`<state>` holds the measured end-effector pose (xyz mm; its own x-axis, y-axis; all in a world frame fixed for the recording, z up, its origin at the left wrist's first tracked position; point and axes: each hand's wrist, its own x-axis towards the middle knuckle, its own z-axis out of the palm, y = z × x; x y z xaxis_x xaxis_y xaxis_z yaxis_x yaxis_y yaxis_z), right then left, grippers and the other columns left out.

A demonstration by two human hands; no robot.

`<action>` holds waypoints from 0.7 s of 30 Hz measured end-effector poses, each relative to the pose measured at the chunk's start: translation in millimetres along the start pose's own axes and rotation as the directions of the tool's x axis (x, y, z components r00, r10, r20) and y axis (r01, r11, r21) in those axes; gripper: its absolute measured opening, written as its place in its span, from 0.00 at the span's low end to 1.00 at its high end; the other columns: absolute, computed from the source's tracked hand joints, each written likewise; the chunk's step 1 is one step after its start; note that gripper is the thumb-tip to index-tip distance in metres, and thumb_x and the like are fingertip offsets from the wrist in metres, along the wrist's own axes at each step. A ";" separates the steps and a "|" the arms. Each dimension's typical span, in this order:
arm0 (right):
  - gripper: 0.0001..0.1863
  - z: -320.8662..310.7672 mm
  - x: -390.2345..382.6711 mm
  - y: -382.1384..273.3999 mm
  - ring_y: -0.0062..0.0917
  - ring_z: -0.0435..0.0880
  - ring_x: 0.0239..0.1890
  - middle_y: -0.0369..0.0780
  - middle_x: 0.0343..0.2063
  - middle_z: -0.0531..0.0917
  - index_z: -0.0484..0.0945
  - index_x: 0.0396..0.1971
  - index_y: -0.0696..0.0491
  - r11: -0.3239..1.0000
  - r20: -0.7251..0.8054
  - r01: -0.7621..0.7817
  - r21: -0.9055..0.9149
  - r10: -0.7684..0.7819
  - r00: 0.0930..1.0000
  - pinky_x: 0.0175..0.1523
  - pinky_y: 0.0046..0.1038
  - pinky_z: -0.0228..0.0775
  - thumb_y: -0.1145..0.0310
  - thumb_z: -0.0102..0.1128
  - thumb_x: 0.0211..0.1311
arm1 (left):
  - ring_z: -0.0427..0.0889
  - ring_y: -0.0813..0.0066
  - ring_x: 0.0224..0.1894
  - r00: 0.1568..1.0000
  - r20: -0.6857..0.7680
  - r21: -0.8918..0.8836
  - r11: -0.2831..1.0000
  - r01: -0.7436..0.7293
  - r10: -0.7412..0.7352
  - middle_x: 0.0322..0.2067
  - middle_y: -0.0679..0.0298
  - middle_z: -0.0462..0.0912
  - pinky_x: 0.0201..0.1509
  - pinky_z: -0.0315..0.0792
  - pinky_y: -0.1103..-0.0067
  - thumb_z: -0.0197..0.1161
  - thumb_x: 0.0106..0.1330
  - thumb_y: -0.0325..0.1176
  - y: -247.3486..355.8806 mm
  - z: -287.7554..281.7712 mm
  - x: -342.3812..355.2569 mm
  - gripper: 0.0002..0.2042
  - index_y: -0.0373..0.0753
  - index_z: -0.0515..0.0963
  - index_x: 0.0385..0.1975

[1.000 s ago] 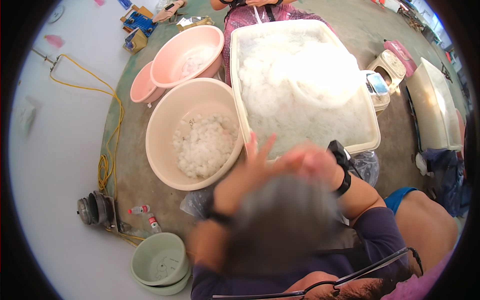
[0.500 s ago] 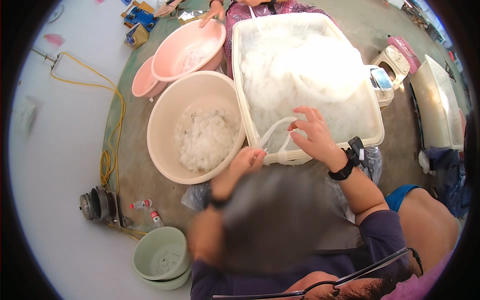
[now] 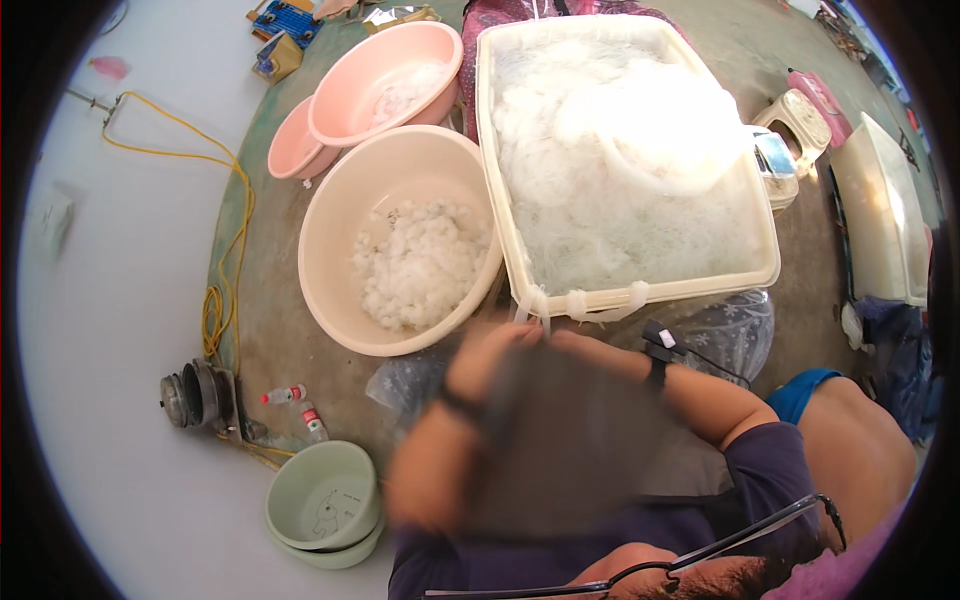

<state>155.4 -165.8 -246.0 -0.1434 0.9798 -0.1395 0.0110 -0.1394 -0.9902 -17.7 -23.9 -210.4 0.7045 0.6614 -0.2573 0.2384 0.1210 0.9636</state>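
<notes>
A large white rectangular tub (image 3: 690, 292) holds white fluffy fibre, overexposed in the middle. White cloth strips are wrapped at several spots on its near rim; one strip (image 3: 533, 302) sits by the near left corner with its ends hanging down. At these ends my left hand (image 3: 485, 352) is closed, its fingertips pinched together and slightly blurred. My right hand (image 3: 590, 352) is beside it at the same strip, fingers closed, partly covered by a dark blurred shape (image 3: 560, 440). Just left of the tub stands a beige basin (image 3: 330, 220) with white fluffy clumps.
Two pink basins (image 3: 330, 90) stand beyond the beige one. Green basins (image 3: 300, 490) are stacked at lower left, near plastic bottles (image 3: 313, 423), a pot (image 3: 195, 392) and a yellow cable (image 3: 240, 220). Clear plastic sheeting (image 3: 735, 330) lies below the tub; another white tub (image 3: 880, 210) stands right.
My right hand has come down from above the tub's rim to beside my left. The strip's loose loop is now drawn in at the rim. Another person's hand has left the pink basin.
</notes>
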 end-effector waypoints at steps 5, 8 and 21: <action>0.14 -17.5 -23.1 -59.2 0.44 0.80 0.54 0.50 0.53 0.82 0.85 0.37 0.56 0.867 -0.039 -0.051 -0.495 0.036 0.999 0.60 0.41 0.74 0.60 0.67 0.61 | 0.83 0.77 0.37 0.994 0.042 -0.386 0.916 0.108 -0.100 0.37 0.61 0.86 0.49 0.78 0.80 0.64 0.73 0.25 6.4 -16.2 -11.5 0.03 0.33 0.80 0.36; 0.11 -28.2 -12.8 -96.9 0.41 0.80 0.52 0.49 0.49 0.84 0.85 0.30 0.56 0.953 -0.227 -0.070 -0.293 0.001 0.974 0.58 0.42 0.73 0.63 0.64 0.62 | 0.76 0.79 0.31 0.992 -0.005 -0.172 0.977 0.125 -0.128 0.31 0.64 0.80 0.44 0.76 0.79 0.57 0.77 0.32 27.4 -24.6 -4.1 0.07 0.36 0.76 0.38; 0.12 -55.2 -6.3 -193.1 0.22 0.76 0.38 0.34 0.33 0.79 0.81 0.37 0.58 0.916 0.058 0.189 0.353 -0.223 0.973 0.49 0.24 0.67 0.65 0.53 0.71 | 0.74 0.75 0.33 0.956 0.075 0.072 0.955 -0.289 0.284 0.32 0.62 0.78 0.41 0.69 0.78 0.58 0.73 0.30 138.4 -5.2 -14.9 0.10 0.30 0.82 0.37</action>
<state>208.8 -137.1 -54.4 -0.1994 0.9762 0.0857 -0.3668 0.0068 -0.9303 1.3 -13.1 -72.8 0.7910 0.6114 0.0225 0.0715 -0.1289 0.9891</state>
